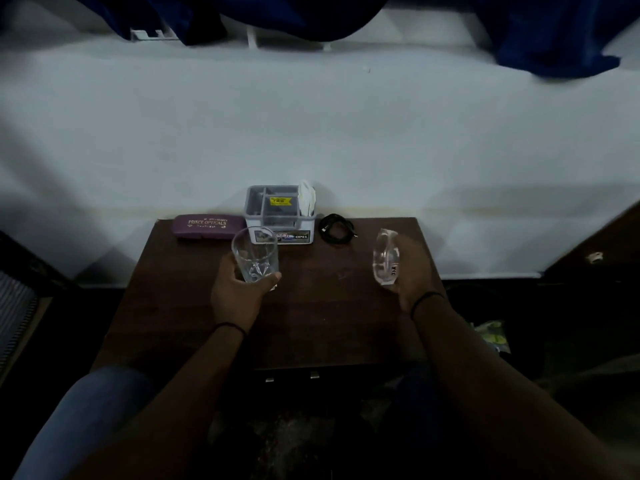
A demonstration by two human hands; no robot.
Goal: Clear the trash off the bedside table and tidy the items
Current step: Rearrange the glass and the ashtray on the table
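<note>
Over the dark wooden bedside table (311,323), my left hand (239,289) grips a clear drinking glass (255,254), held upright above the table's left middle. My right hand (412,271) holds a crumpled clear plastic wrapper (385,258) over the table's right side. Along the back edge lie a purple spectacle case (207,227), a grey compartment organiser (280,216) with white paper in its right slot, and a coiled black cable (336,228).
A white wall rises directly behind the table. Blue cloth (547,32) hangs at the top. Dark furniture stands on the right, and a ribbed object (14,313) on the left. A greenish packet (493,336) lies on the floor at the right.
</note>
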